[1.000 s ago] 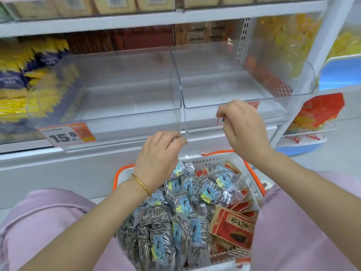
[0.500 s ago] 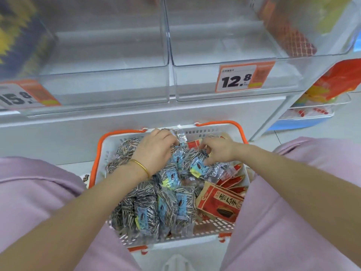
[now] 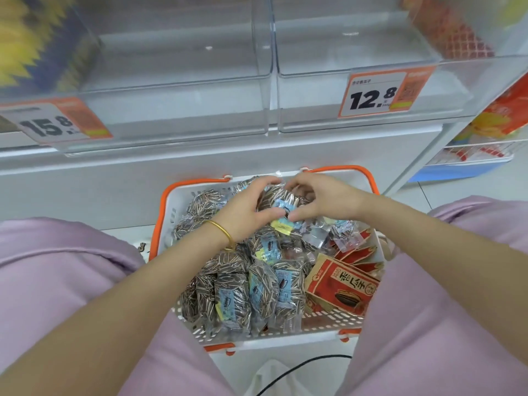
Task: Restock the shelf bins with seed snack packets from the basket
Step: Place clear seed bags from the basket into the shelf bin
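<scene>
A white basket [image 3: 183, 201] with an orange rim stands on the floor between my knees, piled with clear packets of striped sunflower seeds [image 3: 257, 290]. Red paper seed packets [image 3: 343, 287] lie along its right side. My left hand [image 3: 245, 212] and my right hand [image 3: 325, 201] both grip one clear seed packet [image 3: 281, 204] with a blue label, held just above the pile at the far end of the basket. Above, two clear shelf bins stand bare: the left bin [image 3: 177, 110] with a 15.8 tag [image 3: 54, 124], the right bin [image 3: 314, 110] with a 12.8 tag [image 3: 380, 92].
Yellow and blue packets [image 3: 25, 44] fill the bin at the far left. Orange-red bags [image 3: 503, 115] and a blue-edged rack [image 3: 471, 161] sit at the right. A white shelf base [image 3: 114, 172] runs under the bins. A black cable [image 3: 300, 367] crosses the floor near me.
My hands dropped from the bins' front edge into the basket and closed together on one clear seed packet. My view tilted down toward the basket.
</scene>
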A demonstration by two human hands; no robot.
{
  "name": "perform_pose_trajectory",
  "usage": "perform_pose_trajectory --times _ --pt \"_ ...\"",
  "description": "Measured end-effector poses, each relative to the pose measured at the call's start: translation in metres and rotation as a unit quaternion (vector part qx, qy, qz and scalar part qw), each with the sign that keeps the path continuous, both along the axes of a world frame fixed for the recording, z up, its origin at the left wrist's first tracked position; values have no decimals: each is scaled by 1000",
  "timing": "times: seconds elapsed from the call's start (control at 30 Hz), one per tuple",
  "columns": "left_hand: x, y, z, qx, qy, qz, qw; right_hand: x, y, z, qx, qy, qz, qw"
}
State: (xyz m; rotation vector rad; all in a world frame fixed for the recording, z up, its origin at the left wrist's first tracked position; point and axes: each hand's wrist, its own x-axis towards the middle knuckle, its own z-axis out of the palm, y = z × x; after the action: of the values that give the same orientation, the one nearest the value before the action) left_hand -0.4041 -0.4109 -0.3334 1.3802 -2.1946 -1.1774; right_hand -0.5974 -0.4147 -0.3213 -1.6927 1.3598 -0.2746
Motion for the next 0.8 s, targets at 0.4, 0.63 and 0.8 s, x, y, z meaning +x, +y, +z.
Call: perform_pose_trajectory --times 0.4,0.63,0.8 --pt "16 -9 -1 91 38 66 993 -42 -2 -71 62 311 -100 943" --pt "7 -15 -3 85 7 60 995 -40 -5 -61 67 188 -229 953" --pt "15 -19 -5 76 -7 69 995 -45 -15 -33 148 -12 -276 950"
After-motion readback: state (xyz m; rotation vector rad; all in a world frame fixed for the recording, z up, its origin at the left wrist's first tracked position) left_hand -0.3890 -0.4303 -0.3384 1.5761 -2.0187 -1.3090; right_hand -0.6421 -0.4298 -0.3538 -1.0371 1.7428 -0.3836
